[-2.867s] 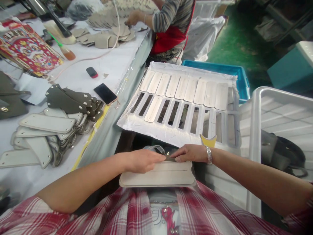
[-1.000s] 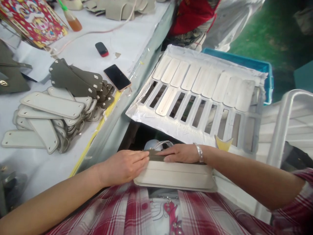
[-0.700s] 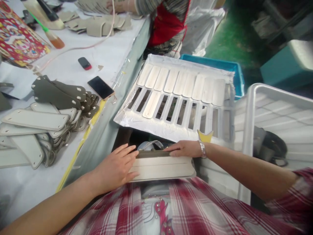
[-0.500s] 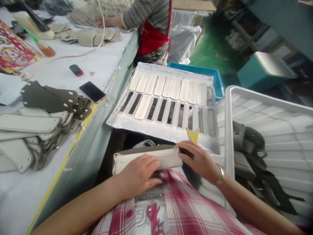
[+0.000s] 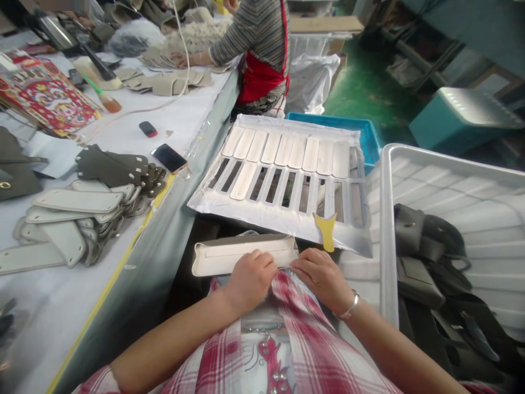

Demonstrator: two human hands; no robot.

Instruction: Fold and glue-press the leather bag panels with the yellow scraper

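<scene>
A long pale-grey folded leather piece (image 5: pixel 229 254) lies across my lap, tilted a little. My left hand (image 5: pixel 250 276) grips its near edge with curled fingers. My right hand (image 5: pixel 322 273), with a bracelet on the wrist, pinches the same edge close to the piece's right end. Just beyond it a yellow scraper (image 5: pixel 326 231) rests on the front of a white slotted board (image 5: pixel 229 205) that carries several pale strips.
On the table at left lie a heap of grey and dark leather tabs (image 5: pixel 82 205), a phone (image 5: pixel 169 157) and a small red-black device (image 5: pixel 147 129). Another person in a red apron (image 5: pixel 262 65) works at the far end. A white crate (image 5: pixel 451 186) with dark bags stands right; a blue bin (image 5: pixel 369 134) behind.
Both hands slid from the piece's far edge to its near edge and closed on it. The piece tipped up and shifted left. The view swung rightward.
</scene>
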